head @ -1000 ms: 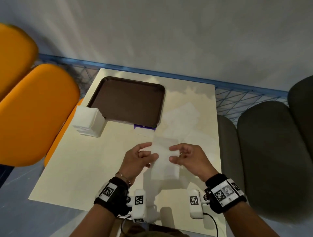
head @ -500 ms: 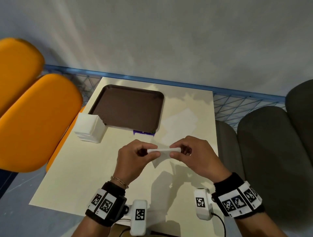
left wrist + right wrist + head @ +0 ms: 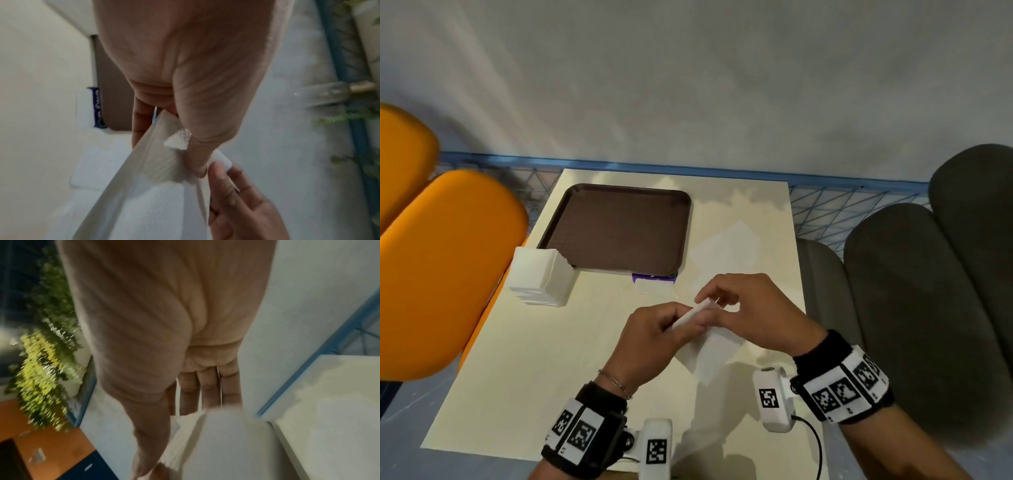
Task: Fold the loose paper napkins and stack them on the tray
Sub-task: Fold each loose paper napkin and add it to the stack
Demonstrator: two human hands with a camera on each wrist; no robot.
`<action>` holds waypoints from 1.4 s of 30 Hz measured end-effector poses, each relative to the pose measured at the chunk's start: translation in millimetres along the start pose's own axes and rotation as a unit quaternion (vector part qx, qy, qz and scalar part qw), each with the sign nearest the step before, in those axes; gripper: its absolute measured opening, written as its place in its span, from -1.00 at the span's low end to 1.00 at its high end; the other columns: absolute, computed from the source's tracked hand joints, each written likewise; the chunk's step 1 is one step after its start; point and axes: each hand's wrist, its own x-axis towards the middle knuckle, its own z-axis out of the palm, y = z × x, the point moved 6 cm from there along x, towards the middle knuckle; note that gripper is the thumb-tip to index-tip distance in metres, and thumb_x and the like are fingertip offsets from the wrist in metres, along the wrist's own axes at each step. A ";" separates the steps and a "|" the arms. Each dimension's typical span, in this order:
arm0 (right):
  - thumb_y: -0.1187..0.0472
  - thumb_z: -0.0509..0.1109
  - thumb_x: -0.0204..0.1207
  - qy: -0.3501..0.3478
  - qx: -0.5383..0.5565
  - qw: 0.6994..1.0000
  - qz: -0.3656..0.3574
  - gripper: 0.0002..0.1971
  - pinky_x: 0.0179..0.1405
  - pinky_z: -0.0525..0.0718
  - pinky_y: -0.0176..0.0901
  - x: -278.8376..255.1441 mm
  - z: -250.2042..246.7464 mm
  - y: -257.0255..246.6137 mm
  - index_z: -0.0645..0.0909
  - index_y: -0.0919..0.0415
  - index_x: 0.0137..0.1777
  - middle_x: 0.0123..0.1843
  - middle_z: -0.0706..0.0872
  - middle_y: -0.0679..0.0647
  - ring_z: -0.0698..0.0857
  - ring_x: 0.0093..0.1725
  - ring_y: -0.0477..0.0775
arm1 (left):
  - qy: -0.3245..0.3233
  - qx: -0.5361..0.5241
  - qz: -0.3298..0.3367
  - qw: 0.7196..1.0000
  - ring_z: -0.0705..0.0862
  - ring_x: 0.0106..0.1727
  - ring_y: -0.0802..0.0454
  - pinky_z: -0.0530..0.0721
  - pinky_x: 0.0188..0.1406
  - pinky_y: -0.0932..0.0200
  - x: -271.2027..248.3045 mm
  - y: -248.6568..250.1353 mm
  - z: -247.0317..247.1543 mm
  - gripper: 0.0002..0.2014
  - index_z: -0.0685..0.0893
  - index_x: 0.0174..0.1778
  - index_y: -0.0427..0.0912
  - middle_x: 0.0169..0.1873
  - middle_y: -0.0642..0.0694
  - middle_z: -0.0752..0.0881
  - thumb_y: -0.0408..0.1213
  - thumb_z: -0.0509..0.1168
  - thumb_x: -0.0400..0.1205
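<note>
- Where the head view looks down on the table (image 3: 524, 359), both hands meet over its near middle, holding 1 napkin (image 3: 709, 349) above the surface
- left hand (image 3: 654, 339): fingers curled, pinching the napkin's upper folded edge
- right hand (image 3: 753, 311): thumb and fingers closed on the same edge from the other side, so the 2 hands touch
- the rest of the napkin hangs below the hands, tilted, its lower corner pointing toward the table's near edge
- tray (image 3: 681, 236), brown, lies flat at the far left of the table with nothing on it
- stack (image 3: 539, 277) of white napkins stands just beside the tray's near left corner
- sheets (image 3: 726, 246) lie flat right of the tray, pale and hard to count
- 2 orange seats (image 3: 448, 267) sit left of the table, grey seats (image 3: 914, 308) right
- From the left wrist, the left hand (image 3: 185, 65) has its thumb (image 3: 197, 146) pressed on the napkin (image 3: 148, 186), with fingers behind it
- the right hand (image 3: 236, 203) enters at lower right, its fingertips closed on the napkin's corner beside that thumb
- a strip of the tray (image 3: 109, 97) shows behind the hand
- From the right wrist, blurred, the right hand (image 3: 164, 321) shows 3 fingers (image 3: 209, 389) side by side reaching to the napkin (image 3: 218, 443); the thumb runs down along the napkin's left edge
- how tightly it grips, this view cannot tell
</note>
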 end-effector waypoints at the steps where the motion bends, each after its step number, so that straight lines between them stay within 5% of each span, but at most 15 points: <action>1: -0.13 0.70 0.49 0.006 0.047 0.999 0.028 -0.66 -0.02 0.65 -0.40 -2.6 -3.3 3.4 0.75 -0.19 0.22 0.00 0.79 -0.27 0.75 -0.04 -0.22 | 0.014 -0.039 -0.015 0.999 0.68 -0.27 0.17 0.62 -0.25 0.21 -0.2 -0.2 0.3 -0.86 0.87 -0.18 -0.01 -0.27 0.03 0.83 -0.09 0.53 0.66; 4: 0.00 0.76 0.44 0.038 0.140 0.987 0.073 -0.61 -0.05 0.77 -0.23 -13.8 -10.1 12.5 0.69 -0.20 0.19 -0.01 0.85 -0.15 0.80 -0.11 -0.09 | 0.052 -0.194 -0.076 0.977 0.72 -0.21 0.11 0.66 -0.21 0.22 -3.5 -3.4 -0.8 -0.91 0.89 -0.10 -0.08 -0.19 -0.05 0.87 -0.19 0.51 0.67; 7: 0.14 0.74 0.49 0.090 0.190 0.974 0.079 -0.74 -0.03 0.81 -0.16 -23.0 -15.4 19.3 0.74 -0.13 0.05 -0.06 0.85 -0.16 0.81 -0.19 -0.04 | 0.064 -0.297 -0.112 0.946 0.79 -0.02 -0.04 0.72 0.03 -0.01 -4.1 -6.1 -0.8 -0.76 0.88 0.07 -0.14 0.04 -0.22 0.89 -0.10 0.51 0.59; 14: 0.12 0.73 0.50 0.160 0.216 0.961 0.065 -0.68 0.02 0.80 -0.20 -29.7 -24.4 18.0 0.79 -0.29 0.13 -0.07 0.81 -0.19 0.81 -0.17 0.01 | 0.066 -0.319 -0.111 0.939 0.80 0.16 -0.18 0.71 0.28 -0.22 -0.4 0.8 0.4 -0.65 0.88 0.15 -0.09 0.15 -0.23 0.87 -0.02 0.53 0.52; 24: 0.16 0.70 0.54 0.194 0.165 0.966 0.038 -0.88 -0.17 0.64 -0.48 -32.5 -32.3 1.9 0.85 -0.07 -0.02 -0.09 0.87 -0.30 0.81 -0.27 -0.09 | 0.081 -0.315 -0.110 0.939 0.79 0.00 -0.01 0.75 0.03 -0.03 -2.1 9.7 -3.6 -0.80 0.84 0.16 -0.14 0.08 -0.21 0.88 -0.19 0.43 0.68; 31: 0.15 0.74 0.49 0.235 0.117 0.965 -0.020 -0.87 -0.11 0.82 -0.15 -31.6 -34.2 -2.6 0.88 -0.03 -0.02 0.03 0.88 -0.25 0.88 -0.19 -0.07 | 0.090 -0.298 -0.104 0.945 0.79 0.00 0.03 0.77 -0.01 0.02 -4.9 10.5 -7.5 -0.82 0.83 0.18 -0.10 0.06 -0.14 0.88 -0.18 0.42 0.70; 38: 0.22 0.78 0.41 0.288 0.080 0.951 -0.083 -0.87 -0.23 0.83 -0.20 -34.8 -35.9 -2.9 0.95 0.11 -0.07 0.11 0.90 -0.05 0.87 -0.19 -0.18 | 0.092 -0.305 -0.109 0.942 0.80 0.00 0.05 0.78 -0.08 0.10 -4.4 10.3 -6.9 -0.82 0.81 0.19 -0.15 0.07 -0.15 0.88 -0.22 0.40 0.72; 42: 0.17 0.77 0.43 0.274 0.124 0.953 -0.035 -0.88 -0.14 0.85 -0.20 -34.0 -35.6 4.4 0.94 0.04 -0.06 0.06 0.92 -0.15 0.89 -0.17 -0.12 | 0.092 -0.316 -0.108 0.938 0.79 0.00 0.02 0.76 -0.03 0.04 -3.8 11.0 -5.7 -0.80 0.82 0.19 -0.17 0.08 -0.20 0.87 -0.22 0.41 0.71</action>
